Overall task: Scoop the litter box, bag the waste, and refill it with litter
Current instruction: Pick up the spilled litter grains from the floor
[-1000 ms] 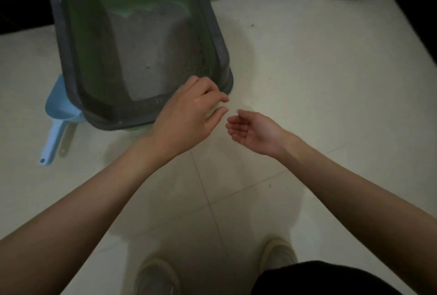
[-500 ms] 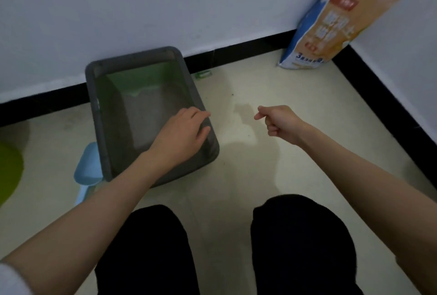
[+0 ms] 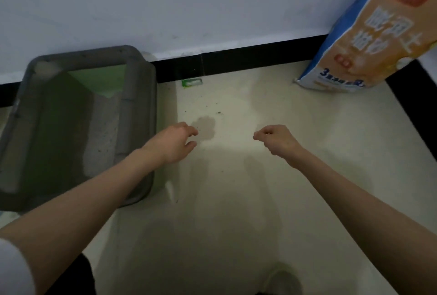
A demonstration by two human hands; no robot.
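Observation:
The grey litter box (image 3: 139, 114) with a green lining stands on the floor at the left against the wall, grey litter (image 3: 104, 133) heaped along its right side. My left hand (image 3: 176, 144) hovers just right of the box's rim over the floor, fingers loosely curled and holding nothing. My right hand (image 3: 275, 139) hangs over the bare floor further right, fingers curled in, nothing seen in it. An orange, blue and white litter bag (image 3: 369, 34) leans upright in the far right corner.
A small green packet (image 3: 192, 82) lies by the black baseboard (image 3: 236, 65). A dark stain (image 3: 206, 125) and scattered specks mark the pale tile floor ahead of my hands. A shoe tip (image 3: 282, 279) shows at the bottom edge.
My left hand came off the litter box and moved right over the floor. The view swung right; the blue scoop left of the box is out of frame.

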